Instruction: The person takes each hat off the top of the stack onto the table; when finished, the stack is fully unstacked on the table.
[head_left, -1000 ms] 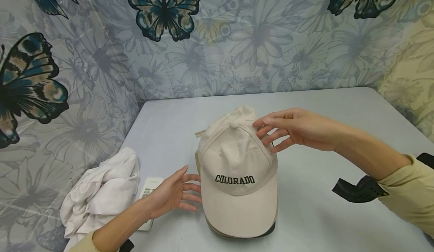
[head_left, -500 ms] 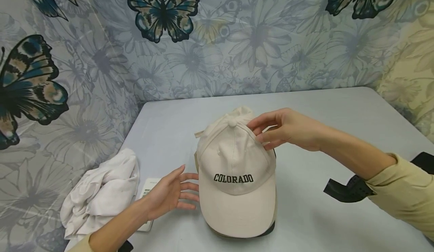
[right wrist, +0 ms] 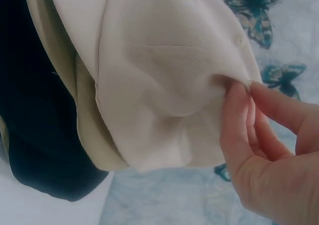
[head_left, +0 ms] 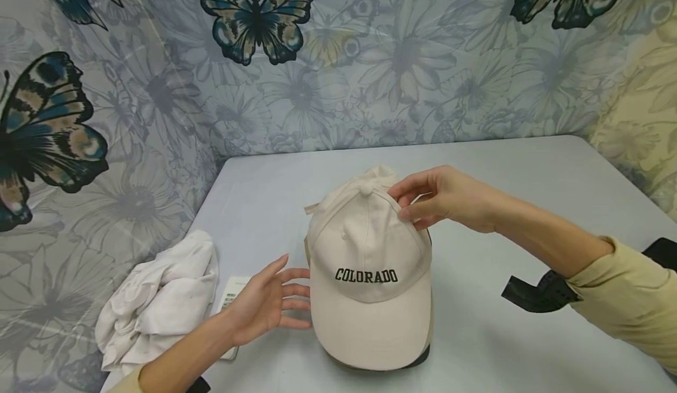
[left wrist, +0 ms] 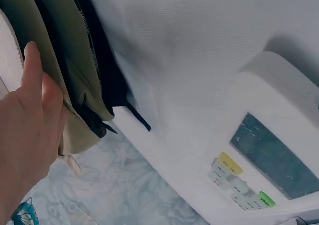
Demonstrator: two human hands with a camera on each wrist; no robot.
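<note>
A cream baseball cap lettered COLORADO tops a stack of caps in the middle of the table, its brim toward me. Below it, khaki caps and dark caps show at the edges. My right hand pinches a fold of the cream cap's crown between thumb and fingers, right of the top button; the cloth puckers there in the right wrist view. At the stack's left side my left hand has its fingers spread and nearly straight, the tips right at the cap edges.
White crumpled cloth lies at the table's left edge. Between it and the stack is a white calculator-like device with a dark screen and small buttons, partly behind my left forearm. A butterfly-patterned curtain hangs behind the table.
My right hand has moved slightly left onto the cream cap; its spread fingers have closed to pinch the crown. The left hand stays beside the stack nearly unmoved.
</note>
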